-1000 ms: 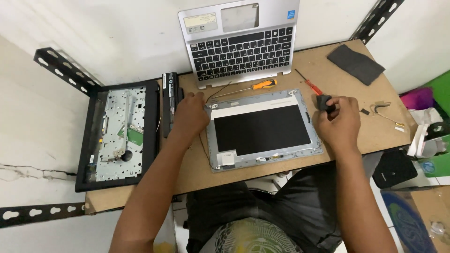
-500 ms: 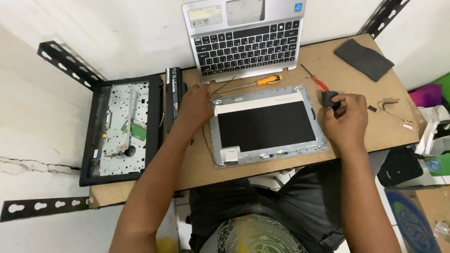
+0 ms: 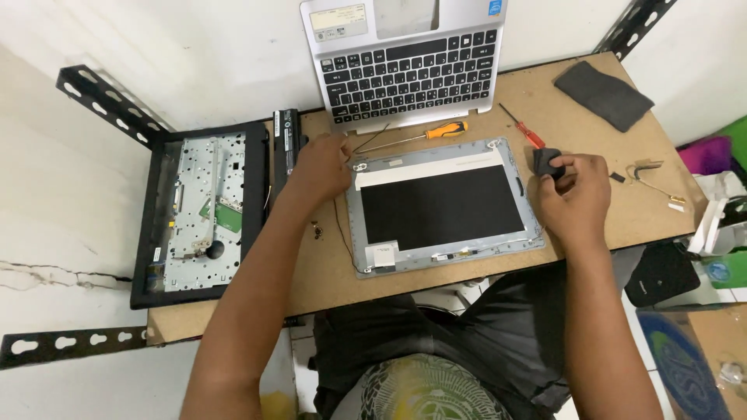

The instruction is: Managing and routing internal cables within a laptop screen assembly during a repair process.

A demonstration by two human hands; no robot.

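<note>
A grey laptop lid (image 3: 445, 204) with a dark screen panel lies flat in the middle of the wooden table (image 3: 350, 272). My left hand (image 3: 320, 169) rests on the lid's top left corner, fingers bent near thin cables. My right hand (image 3: 574, 194) is at the lid's right edge, fingers closed on a small black roll of tape (image 3: 548, 162). Just above the lid lie an orange-handled screwdriver (image 3: 426, 135) and a thin red-handled screwdriver (image 3: 523, 127).
A silver laptop base with keyboard (image 3: 408, 66) leans at the back. At the left are a black laptop shell with a bare metal frame (image 3: 201, 210) and a black battery bar (image 3: 285, 144). A dark cloth (image 3: 603, 95) and small hinge parts (image 3: 652, 173) lie at the right.
The view has shifted slightly. My right hand has drawn a little away from the lid's right edge with the tape roll. My left hand stays on the top left corner.
</note>
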